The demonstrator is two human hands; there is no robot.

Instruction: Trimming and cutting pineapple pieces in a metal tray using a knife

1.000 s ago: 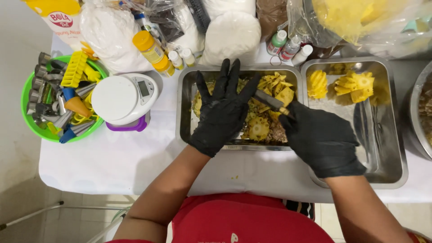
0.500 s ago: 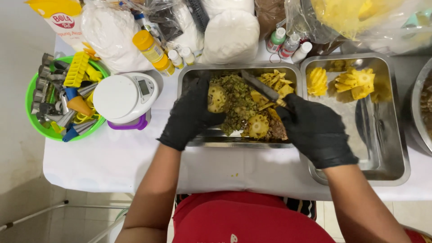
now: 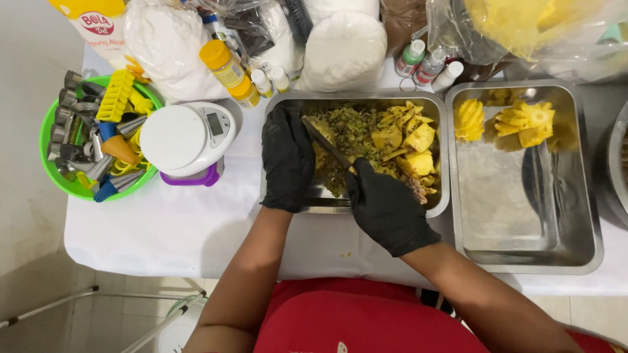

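From the head view, the left hand (image 3: 288, 160) in a black glove lies with fingers together, cupped over the left end of a steel tray (image 3: 356, 101) near the bench's (image 3: 163, 222) front edge, touching the chopped pineapple scraps (image 3: 356, 134) heaped inside. The right hand (image 3: 386, 209), gloved too, is clamped on a knife (image 3: 325, 142) whose blade slants up-left into the heap. Pineapple chunks (image 3: 412, 140) fill that tray's right end; a second steel tray (image 3: 517, 209) stands just beside it on the right, and a white kitchen scale (image 3: 186, 140) on the left.
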